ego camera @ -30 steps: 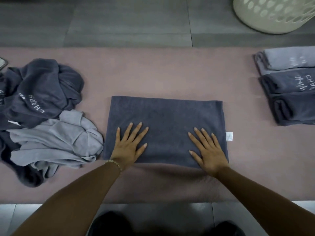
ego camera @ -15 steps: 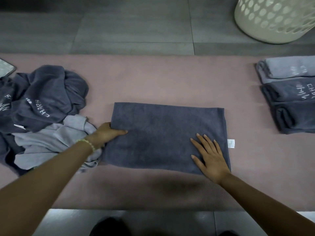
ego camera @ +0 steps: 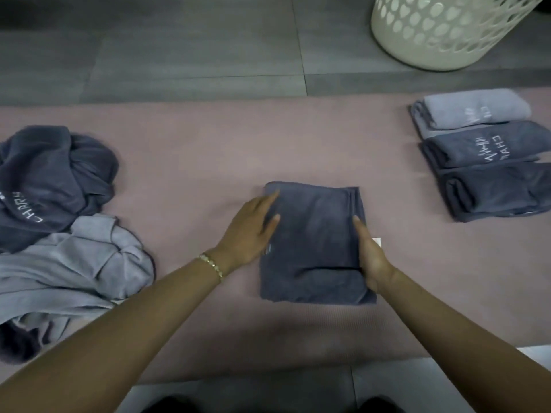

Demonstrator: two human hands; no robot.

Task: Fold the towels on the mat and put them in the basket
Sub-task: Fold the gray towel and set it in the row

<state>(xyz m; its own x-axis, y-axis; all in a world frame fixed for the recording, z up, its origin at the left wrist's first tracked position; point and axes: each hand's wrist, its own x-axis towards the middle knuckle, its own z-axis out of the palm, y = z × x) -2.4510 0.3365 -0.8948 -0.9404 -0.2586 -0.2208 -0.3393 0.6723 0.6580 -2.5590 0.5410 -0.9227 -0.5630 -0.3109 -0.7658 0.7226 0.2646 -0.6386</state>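
Head view shows me a dark grey towel (ego camera: 313, 242) lying mid-mat (ego camera: 193, 162), folded into a compact upright rectangle. My left hand (ego camera: 253, 231) rests flat on its left edge, fingers straight and gripping nothing. My right hand (ego camera: 368, 251) lies along the right edge with one digit laid on top. Its other fingers are hidden, so I cannot tell whether they curl under the cloth. A white tag (ego camera: 377, 242) peeks out just beside that hand.

I judge the step in hand to be squaring off this fold. The next move is probably one more fold to match the stack of folded towels (ego camera: 483, 162) on the right of the mat. Otherwise the towel goes straight there. That calls for keeping the layered right edges lined up so they do not slip apart. The white basket (ego camera: 447, 34) stands on the floor beyond the mat, well apart from the towel, and I see no towels through its holes. A pile of unfolded towels (ego camera: 59, 219) waits at the left, so much of the task remains.

Half a second ago the towel was a wide rectangle, with my left hand gripping its left edge and my right hand flat on the right part. Since then the left half has been carried over, so the towel is about half as wide. My left hand has let go and flattened, and my right hand has shifted to the edge.
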